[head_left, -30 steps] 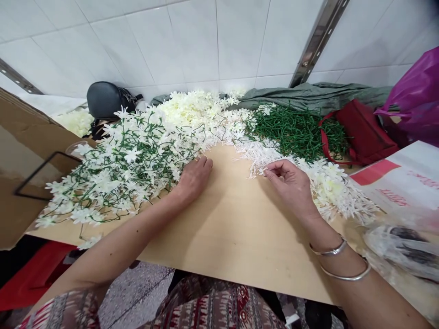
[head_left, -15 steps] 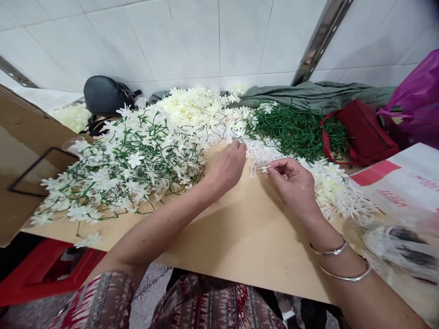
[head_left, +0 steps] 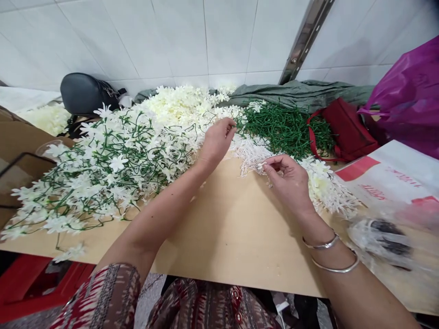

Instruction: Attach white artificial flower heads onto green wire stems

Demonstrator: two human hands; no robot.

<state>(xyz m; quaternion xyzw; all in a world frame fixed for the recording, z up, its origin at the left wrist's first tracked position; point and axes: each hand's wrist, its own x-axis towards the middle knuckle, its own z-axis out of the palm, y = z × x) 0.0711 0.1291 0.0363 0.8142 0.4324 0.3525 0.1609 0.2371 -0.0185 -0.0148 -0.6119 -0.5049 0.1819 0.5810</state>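
My left hand (head_left: 218, 140) reaches to the back of the table, fingers pinched together at the left edge of a heap of green plastic stems (head_left: 277, 123). What lies between those fingertips is too small to make out. Between thumb and forefinger, my right hand (head_left: 290, 180) pinches a small white flower part (head_left: 261, 166) above the table. Just behind it spreads a pile of thin white stamen-like strands (head_left: 252, 153). White artificial flowers on green stems (head_left: 126, 164) form a big tangled heap left of my left hand. Loose cream blossoms (head_left: 178, 105) are piled farther back.
More white blossoms and strands (head_left: 331, 187) lie right of my right hand. Beyond are a red bag (head_left: 350, 128), a purple plastic bag (head_left: 408, 96), a printed white bag (head_left: 387, 176) and a clear plastic bag (head_left: 380, 237). A black bag (head_left: 85, 93) and cardboard box (head_left: 20, 151) stand left.
My left hand has moved farther back toward the green stems. The right hand keeps its pinch near the white strands. The whole view has shifted slightly to the right.
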